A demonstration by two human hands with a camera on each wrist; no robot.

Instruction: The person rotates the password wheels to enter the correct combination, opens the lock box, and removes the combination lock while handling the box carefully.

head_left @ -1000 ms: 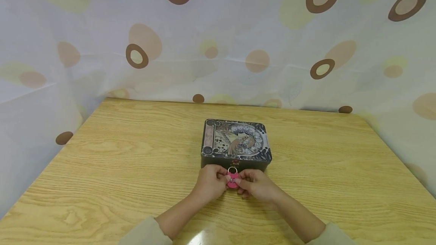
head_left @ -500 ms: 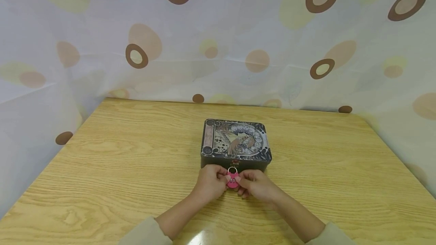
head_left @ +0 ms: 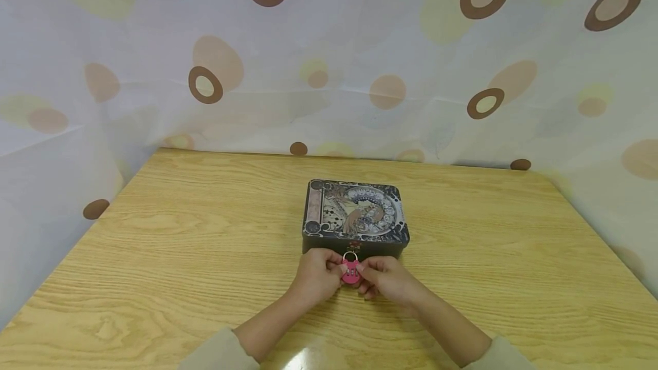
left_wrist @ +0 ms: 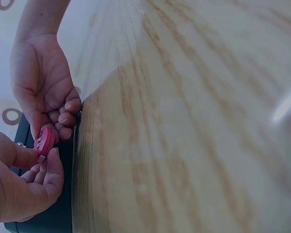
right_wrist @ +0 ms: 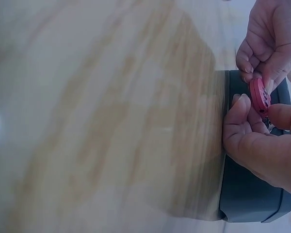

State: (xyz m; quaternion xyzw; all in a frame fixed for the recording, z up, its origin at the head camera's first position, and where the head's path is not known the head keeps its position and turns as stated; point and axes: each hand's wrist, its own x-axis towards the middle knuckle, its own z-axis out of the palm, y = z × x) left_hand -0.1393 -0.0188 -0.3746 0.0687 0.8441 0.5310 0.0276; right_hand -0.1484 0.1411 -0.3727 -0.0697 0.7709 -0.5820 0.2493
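Note:
A pink combination padlock (head_left: 351, 278) with a metal shackle hangs at the front of a dark tin box (head_left: 360, 210) with a decorated lid. My left hand (head_left: 317, 277) pinches the padlock's left side between thumb and fingers. From the right, my right hand (head_left: 392, 280) pinches its other edge, the thumb beside the number dials. In the left wrist view, the padlock (left_wrist: 44, 141) shows edge-on between both hands. The right wrist view shows the padlock (right_wrist: 259, 97) in front of the box's dark side wall (right_wrist: 247, 199). The digits are too small to read.
The box stands on a wood-grain table (head_left: 205, 233), near its middle. Behind the table hangs a pale curtain (head_left: 329, 44) with brown and yellow oval spots. A small metal clasp (head_left: 354, 245) sits on the box front above the padlock.
My right thumb has shifted slightly right on the padlock, so three dials show now where two showed before. The left hand and the box stay in place.

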